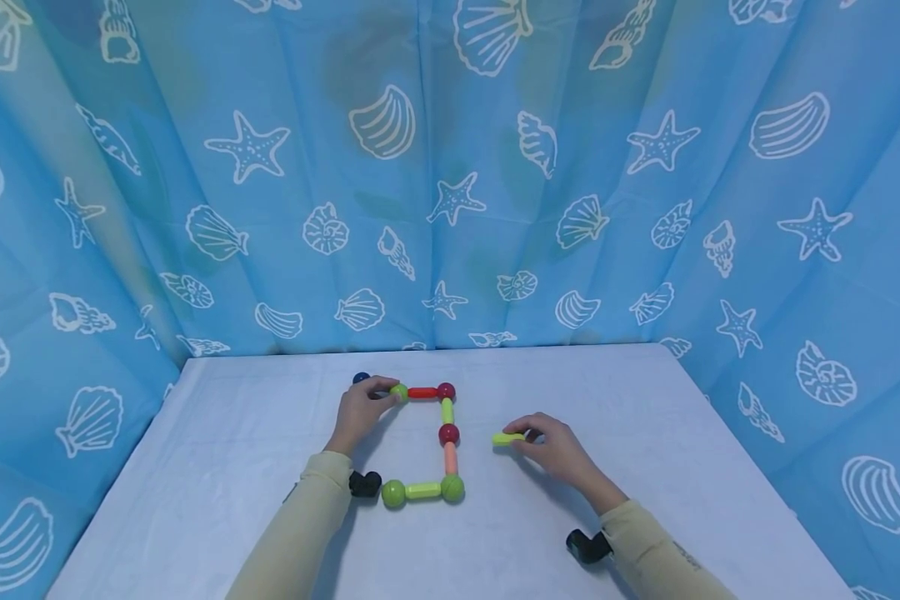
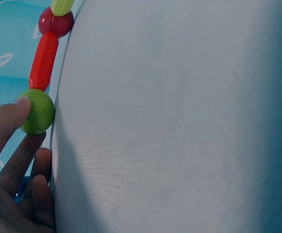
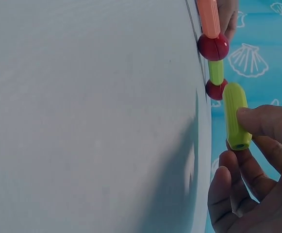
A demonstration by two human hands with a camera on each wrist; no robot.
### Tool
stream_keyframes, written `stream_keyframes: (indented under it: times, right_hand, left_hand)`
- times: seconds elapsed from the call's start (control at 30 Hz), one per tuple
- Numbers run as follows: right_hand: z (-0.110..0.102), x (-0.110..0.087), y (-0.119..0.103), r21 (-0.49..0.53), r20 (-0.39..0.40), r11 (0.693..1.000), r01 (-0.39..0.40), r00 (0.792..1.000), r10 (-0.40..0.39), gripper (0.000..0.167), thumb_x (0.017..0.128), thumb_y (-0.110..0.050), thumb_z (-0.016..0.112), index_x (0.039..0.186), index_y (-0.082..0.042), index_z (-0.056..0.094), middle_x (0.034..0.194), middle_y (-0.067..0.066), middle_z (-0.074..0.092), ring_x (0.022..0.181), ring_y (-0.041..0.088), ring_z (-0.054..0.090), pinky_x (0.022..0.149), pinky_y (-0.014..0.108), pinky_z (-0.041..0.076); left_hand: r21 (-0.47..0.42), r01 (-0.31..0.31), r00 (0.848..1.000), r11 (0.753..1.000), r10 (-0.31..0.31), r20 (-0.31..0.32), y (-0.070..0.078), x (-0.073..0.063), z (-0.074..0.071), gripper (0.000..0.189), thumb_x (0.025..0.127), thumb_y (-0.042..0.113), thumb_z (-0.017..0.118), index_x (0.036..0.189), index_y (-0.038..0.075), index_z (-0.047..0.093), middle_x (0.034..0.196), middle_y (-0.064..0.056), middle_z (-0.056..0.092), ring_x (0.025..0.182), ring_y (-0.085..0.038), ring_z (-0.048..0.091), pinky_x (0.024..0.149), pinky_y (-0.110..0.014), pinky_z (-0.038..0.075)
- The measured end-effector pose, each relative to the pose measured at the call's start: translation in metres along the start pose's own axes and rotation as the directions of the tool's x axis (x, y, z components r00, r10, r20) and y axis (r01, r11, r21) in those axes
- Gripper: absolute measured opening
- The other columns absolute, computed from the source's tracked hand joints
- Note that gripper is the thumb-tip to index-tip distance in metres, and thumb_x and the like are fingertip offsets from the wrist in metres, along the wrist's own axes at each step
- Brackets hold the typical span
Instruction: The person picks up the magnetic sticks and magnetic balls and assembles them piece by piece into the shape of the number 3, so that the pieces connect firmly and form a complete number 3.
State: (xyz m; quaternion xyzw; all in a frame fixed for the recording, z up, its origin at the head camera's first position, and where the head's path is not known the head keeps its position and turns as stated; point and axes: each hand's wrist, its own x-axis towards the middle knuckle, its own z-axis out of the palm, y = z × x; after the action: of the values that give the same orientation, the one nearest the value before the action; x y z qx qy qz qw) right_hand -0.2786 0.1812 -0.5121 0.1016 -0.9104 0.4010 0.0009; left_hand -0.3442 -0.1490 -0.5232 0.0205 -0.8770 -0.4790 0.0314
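My left hand (image 1: 360,414) pinches a green ball (image 2: 39,112) between thumb and fingers at the back end of a chain of balls and rods. From that ball a red rod (image 1: 422,392) runs to a dark red ball (image 1: 446,391). A yellow-green rod (image 1: 447,412), a second dark red ball (image 1: 448,434) and a salmon rod (image 1: 451,459) follow toward the front. At the front, a yellow-green rod (image 1: 423,491) joins two green balls. To the right of the chain, my right hand (image 1: 558,450) holds a loose yellow-green rod (image 3: 237,116) between thumb and fingers, apart from the chain.
Behind the left hand sits a dark blue ball (image 1: 361,378), partly hidden. Black wrist-worn devices show beside the left forearm (image 1: 366,484) and the right forearm (image 1: 587,546). A blue curtain (image 1: 450,250) with shell prints surrounds the white table (image 1: 607,383).
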Motion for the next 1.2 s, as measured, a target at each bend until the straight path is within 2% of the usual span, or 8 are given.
stream_keyframes:
  times: [0.6, 0.9, 1.2]
  right_hand:
    - [0.013, 0.009, -0.013, 0.019, 0.03, 1.0, 0.009, 0.999, -0.01, 0.023, 0.09, -0.007, 0.076, 0.108, -0.021, 0.074, 0.104, -0.008, 0.068, 0.093, 0.012, 0.06, 0.084, 0.034, 0.052]
    - [0.017, 0.015, -0.025, 0.008, 0.037, 1.0, 0.0, 0.999, -0.001, 0.02, 0.091, -0.013, 0.076, 0.107, -0.025, 0.074, 0.104, -0.009, 0.067, 0.092, 0.013, 0.059, 0.08, 0.031, 0.052]
    - [0.027, 0.022, -0.039, 0.012, 0.077, 1.0, 0.012, 0.997, -0.013, 0.019, 0.092, -0.015, 0.076, 0.109, -0.023, 0.074, 0.107, -0.007, 0.067, 0.093, 0.014, 0.059, 0.077, 0.03, 0.053]
  left_hand:
    - [-0.004, -0.004, 1.0, 1.0, 0.005, 0.005, 0.004, -0.003, -0.002, 0.029, 0.095, 0.021, 0.074, 0.123, 0.016, 0.072, 0.127, -0.006, 0.069, 0.116, -0.028, 0.062, 0.099, -0.046, 0.05]
    - [-0.01, -0.014, 1.0, 1.0, 0.014, 0.01, 0.003, -0.003, -0.001, 0.03, 0.094, 0.02, 0.075, 0.124, 0.015, 0.071, 0.126, -0.006, 0.069, 0.115, -0.028, 0.062, 0.099, -0.047, 0.051]
    - [-0.011, -0.003, 1.0, 1.0, 0.003, 0.006, 0.004, -0.004, -0.002, 0.03, 0.094, 0.02, 0.074, 0.124, 0.016, 0.072, 0.126, -0.006, 0.069, 0.115, -0.028, 0.062, 0.099, -0.046, 0.05]
